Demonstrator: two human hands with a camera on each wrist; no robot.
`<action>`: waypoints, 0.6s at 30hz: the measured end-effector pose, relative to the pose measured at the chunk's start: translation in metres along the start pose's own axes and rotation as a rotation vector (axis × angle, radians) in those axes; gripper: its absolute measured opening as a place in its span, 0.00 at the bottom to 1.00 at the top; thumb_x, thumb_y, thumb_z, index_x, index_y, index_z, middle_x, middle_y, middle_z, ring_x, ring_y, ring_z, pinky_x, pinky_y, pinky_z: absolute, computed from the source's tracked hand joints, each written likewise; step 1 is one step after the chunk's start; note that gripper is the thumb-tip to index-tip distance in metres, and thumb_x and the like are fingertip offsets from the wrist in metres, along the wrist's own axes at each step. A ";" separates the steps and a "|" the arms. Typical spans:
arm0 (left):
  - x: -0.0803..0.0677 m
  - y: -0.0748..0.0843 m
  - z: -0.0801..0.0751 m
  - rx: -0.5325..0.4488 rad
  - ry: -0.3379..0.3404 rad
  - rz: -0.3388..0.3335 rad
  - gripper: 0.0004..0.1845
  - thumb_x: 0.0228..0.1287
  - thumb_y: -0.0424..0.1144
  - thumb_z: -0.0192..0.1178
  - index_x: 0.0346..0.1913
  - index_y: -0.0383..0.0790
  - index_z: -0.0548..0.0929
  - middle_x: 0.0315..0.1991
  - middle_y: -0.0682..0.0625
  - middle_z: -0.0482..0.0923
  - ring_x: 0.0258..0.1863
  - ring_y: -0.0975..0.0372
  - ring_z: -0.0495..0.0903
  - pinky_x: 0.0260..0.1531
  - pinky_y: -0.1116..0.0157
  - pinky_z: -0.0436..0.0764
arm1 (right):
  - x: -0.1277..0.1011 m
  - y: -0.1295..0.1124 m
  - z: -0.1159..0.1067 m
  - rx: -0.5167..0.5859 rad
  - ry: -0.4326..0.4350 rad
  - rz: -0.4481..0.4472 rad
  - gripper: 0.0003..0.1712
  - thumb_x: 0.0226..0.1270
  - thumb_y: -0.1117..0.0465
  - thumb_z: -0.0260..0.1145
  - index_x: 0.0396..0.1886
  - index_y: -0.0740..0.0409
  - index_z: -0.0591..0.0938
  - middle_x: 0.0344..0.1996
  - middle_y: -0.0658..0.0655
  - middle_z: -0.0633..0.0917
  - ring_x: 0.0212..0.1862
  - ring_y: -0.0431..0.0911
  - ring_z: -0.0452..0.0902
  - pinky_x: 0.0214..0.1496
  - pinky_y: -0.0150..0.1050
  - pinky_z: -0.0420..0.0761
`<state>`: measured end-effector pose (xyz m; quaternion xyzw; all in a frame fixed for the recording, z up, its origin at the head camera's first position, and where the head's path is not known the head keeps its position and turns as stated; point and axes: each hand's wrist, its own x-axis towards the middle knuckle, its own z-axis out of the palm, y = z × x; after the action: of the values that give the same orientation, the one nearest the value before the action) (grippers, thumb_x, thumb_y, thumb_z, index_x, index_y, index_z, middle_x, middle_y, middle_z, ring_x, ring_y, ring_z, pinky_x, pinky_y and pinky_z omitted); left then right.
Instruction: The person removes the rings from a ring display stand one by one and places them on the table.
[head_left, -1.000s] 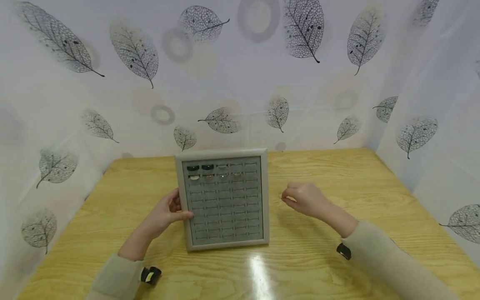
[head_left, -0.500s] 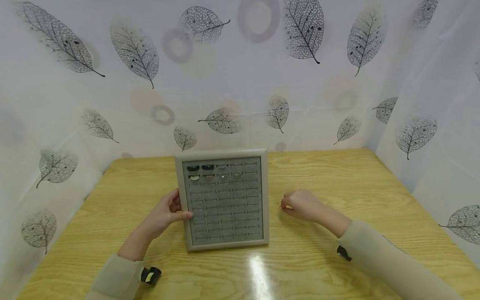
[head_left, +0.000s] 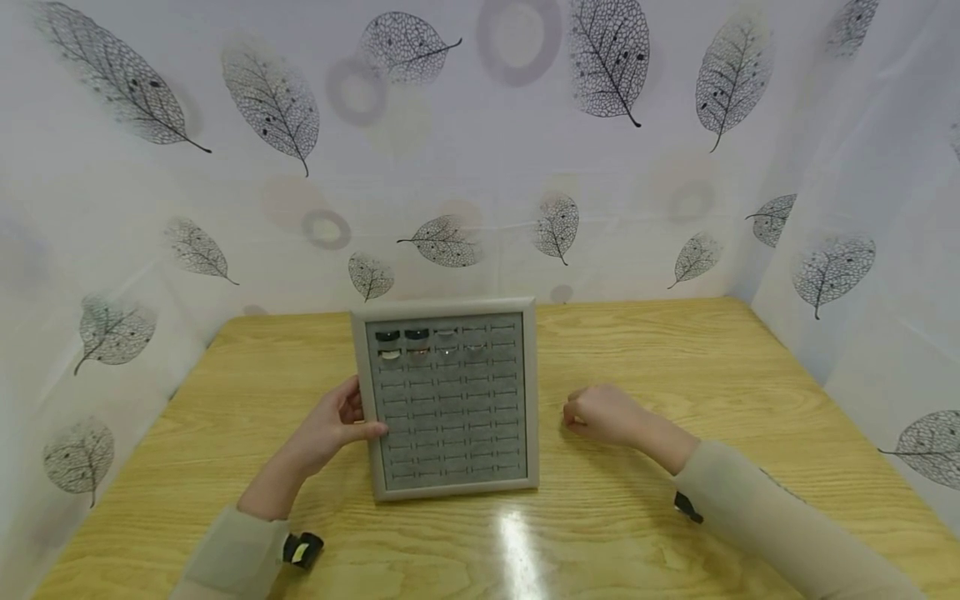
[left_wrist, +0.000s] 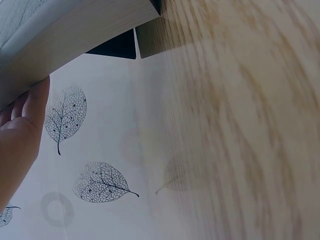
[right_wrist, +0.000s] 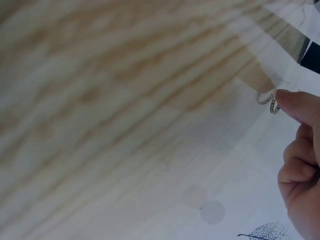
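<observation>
A: How many trays on the table (head_left: pixel 675 367)?

B: One, a grey slotted ring tray (head_left: pixel 451 400), lying flat mid-table. Rings (head_left: pixel 415 335) sit only in its top two rows: five in the first, four in the second, nine as far as I can count. The pale ones are hard to make out.

A: And the hands?

B: The left hand (head_left: pixel 330 429) grips the tray's left edge, thumb on the frame, fingers curled round the side. The right hand (head_left: pixel 603 412) rests on the table just right of the tray, fingers curled, pinching one small stone-set ring (right_wrist: pixel 270 100) at a fingertip (right_wrist: pixel 295 102).

A: Any writing or brand?

B: None I can read, only leaf prints on the backdrop (head_left: pixel 480 150).
</observation>
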<state>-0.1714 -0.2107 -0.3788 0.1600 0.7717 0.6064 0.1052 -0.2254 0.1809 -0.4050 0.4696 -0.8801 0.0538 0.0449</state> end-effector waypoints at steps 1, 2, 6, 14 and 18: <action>0.000 0.000 0.000 0.000 0.000 -0.001 0.39 0.51 0.33 0.63 0.63 0.31 0.54 0.50 0.36 0.69 0.45 0.57 0.73 0.41 0.64 0.75 | 0.000 0.000 0.000 -0.002 -0.008 0.003 0.02 0.49 0.66 0.68 0.22 0.56 0.83 0.21 0.47 0.79 0.25 0.40 0.77 0.26 0.29 0.75; 0.000 0.000 0.000 -0.001 -0.001 0.001 0.39 0.52 0.33 0.63 0.63 0.31 0.54 0.50 0.36 0.69 0.45 0.57 0.73 0.41 0.64 0.75 | 0.000 0.000 0.001 -0.004 -0.015 0.006 0.02 0.50 0.66 0.67 0.22 0.56 0.83 0.21 0.47 0.79 0.26 0.40 0.77 0.26 0.30 0.75; 0.000 0.000 0.000 -0.006 -0.004 0.009 0.39 0.52 0.32 0.63 0.63 0.30 0.54 0.49 0.36 0.69 0.44 0.57 0.73 0.41 0.64 0.75 | 0.000 0.000 0.001 0.008 -0.032 0.012 0.02 0.52 0.66 0.66 0.23 0.57 0.84 0.22 0.49 0.80 0.26 0.41 0.77 0.26 0.30 0.75; 0.000 0.001 0.000 0.003 -0.003 0.018 0.38 0.51 0.32 0.63 0.63 0.30 0.55 0.48 0.36 0.69 0.43 0.57 0.74 0.40 0.63 0.75 | -0.001 0.000 0.003 0.012 -0.026 0.010 0.02 0.51 0.67 0.66 0.25 0.57 0.84 0.22 0.50 0.80 0.26 0.41 0.77 0.27 0.30 0.76; 0.000 0.001 0.000 0.007 0.000 0.021 0.38 0.51 0.32 0.63 0.63 0.30 0.55 0.48 0.36 0.69 0.43 0.56 0.74 0.40 0.63 0.75 | -0.001 0.000 0.003 0.015 -0.017 0.006 0.02 0.50 0.68 0.67 0.24 0.57 0.84 0.21 0.49 0.79 0.25 0.40 0.76 0.26 0.30 0.75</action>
<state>-0.1710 -0.2100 -0.3775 0.1682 0.7723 0.6046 0.0984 -0.2249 0.1816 -0.4078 0.4677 -0.8814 0.0567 0.0339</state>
